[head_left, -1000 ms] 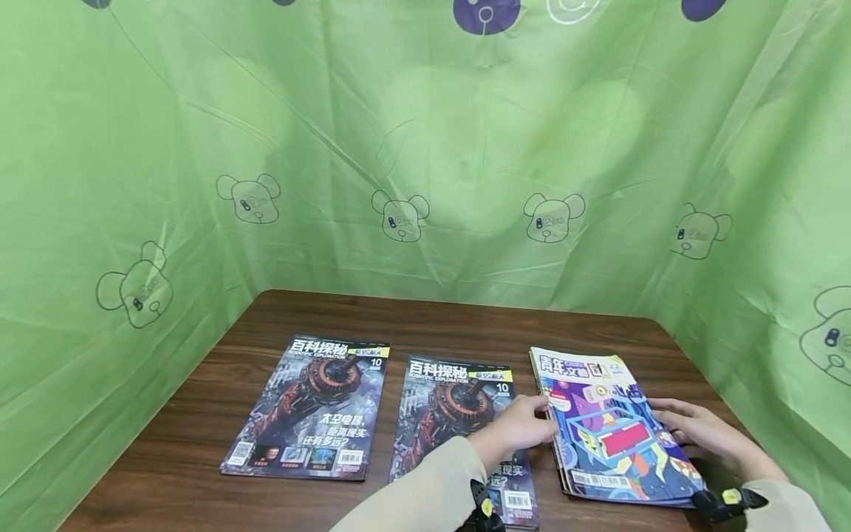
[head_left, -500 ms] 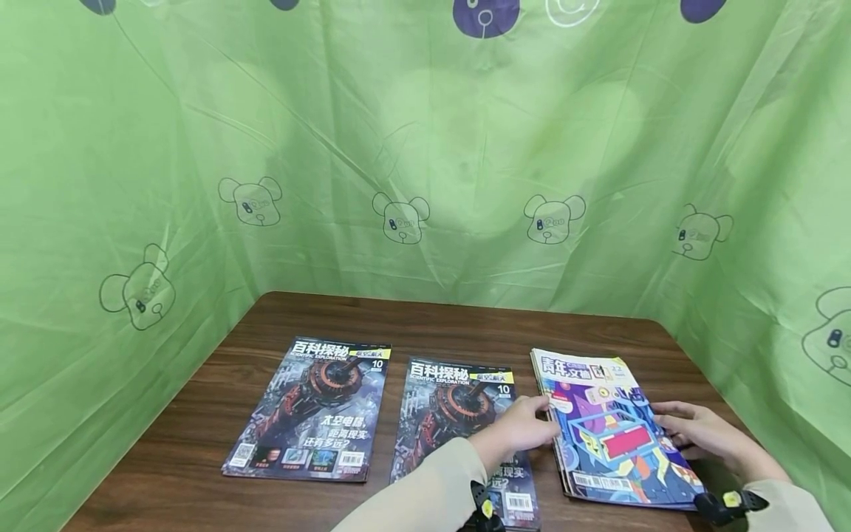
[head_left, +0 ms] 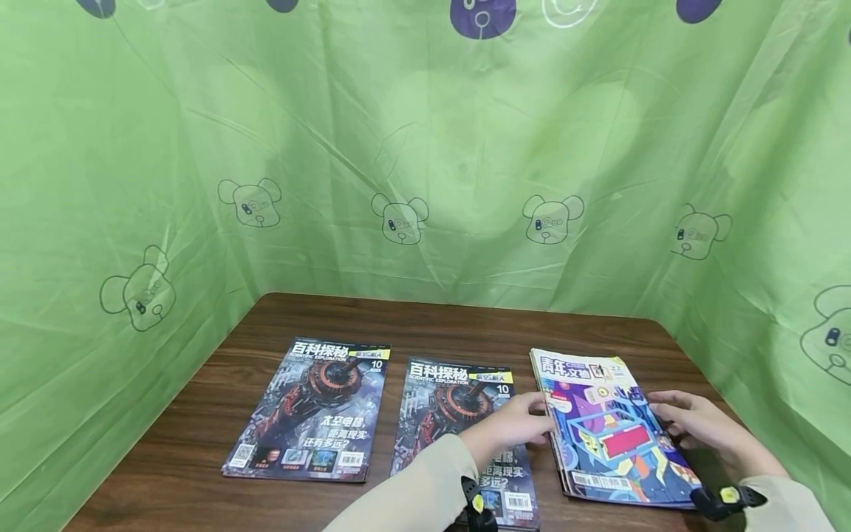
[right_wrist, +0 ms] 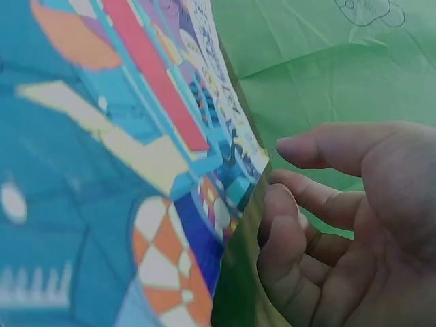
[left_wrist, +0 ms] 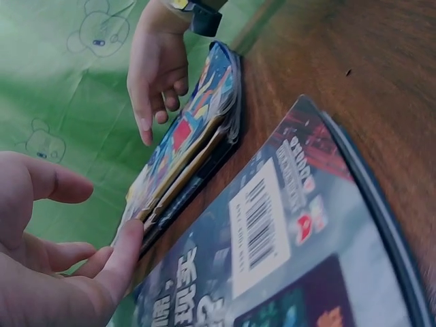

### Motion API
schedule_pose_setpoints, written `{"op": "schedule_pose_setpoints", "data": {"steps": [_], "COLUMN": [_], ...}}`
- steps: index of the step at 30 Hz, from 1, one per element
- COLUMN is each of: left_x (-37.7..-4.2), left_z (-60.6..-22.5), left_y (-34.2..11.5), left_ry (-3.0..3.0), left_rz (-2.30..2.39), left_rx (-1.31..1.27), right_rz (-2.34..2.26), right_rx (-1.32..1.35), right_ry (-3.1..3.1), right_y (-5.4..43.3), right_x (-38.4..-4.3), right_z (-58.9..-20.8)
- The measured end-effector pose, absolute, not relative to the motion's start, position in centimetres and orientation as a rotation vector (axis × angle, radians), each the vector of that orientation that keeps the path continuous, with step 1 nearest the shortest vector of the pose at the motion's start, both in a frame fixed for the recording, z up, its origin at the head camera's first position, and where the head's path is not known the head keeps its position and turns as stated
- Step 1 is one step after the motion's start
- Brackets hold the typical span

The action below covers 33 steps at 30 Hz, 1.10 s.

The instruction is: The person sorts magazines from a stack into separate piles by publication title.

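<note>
On the right side of the table lies a stack of magazines (head_left: 608, 436), the top cover bright purple and blue. My left hand (head_left: 512, 428) is at the stack's left edge, fingers relaxed and one fingertip right at the page edges in the left wrist view. Beside the right edge is my right hand (head_left: 708, 428); its loosely bent fingers (right_wrist: 327, 146) stand just off the cover's border in the right wrist view. Nothing is gripped by either hand. Under my left forearm lies a dark magazine (head_left: 459, 399), its lower part partly covered by the sleeve.
Another dark magazine (head_left: 309, 414) with the same cover lies at the left of the brown wooden table (head_left: 425, 325). A green curtain (head_left: 425, 148) with bear drawings hangs behind the table and along both sides.
My left hand has shifted slightly left, and my right hand slightly up along the stack's edge. The magazines have stayed in place.
</note>
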<state>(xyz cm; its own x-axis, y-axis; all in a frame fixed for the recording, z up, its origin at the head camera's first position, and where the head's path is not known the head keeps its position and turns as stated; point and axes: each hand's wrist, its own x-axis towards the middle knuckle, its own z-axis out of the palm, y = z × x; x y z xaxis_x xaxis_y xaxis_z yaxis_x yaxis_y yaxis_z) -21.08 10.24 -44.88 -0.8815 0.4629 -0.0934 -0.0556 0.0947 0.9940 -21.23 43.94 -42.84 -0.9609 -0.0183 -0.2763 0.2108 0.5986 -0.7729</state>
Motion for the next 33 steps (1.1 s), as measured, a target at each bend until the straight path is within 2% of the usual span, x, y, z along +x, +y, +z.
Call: {"op": "schedule_pose_setpoints", "data": {"steps": [13,33], "left_x": [-21.9,-22.8], "left_z": [-45.3,-45.5], "left_y": [8.3,2.7], "left_ry": [2.003,1.954], "left_rz": [1.853,1.941], "left_rx": [0.360,0.395], "right_rz": [-1.424,-1.590], "right_rx": [0.035,-0.342], "right_ry": [2.498,2.329], "right_y": [40.5,34.0], "right_x": [-21.6,-22.7], "right_z": [-42.3,-42.9]}}
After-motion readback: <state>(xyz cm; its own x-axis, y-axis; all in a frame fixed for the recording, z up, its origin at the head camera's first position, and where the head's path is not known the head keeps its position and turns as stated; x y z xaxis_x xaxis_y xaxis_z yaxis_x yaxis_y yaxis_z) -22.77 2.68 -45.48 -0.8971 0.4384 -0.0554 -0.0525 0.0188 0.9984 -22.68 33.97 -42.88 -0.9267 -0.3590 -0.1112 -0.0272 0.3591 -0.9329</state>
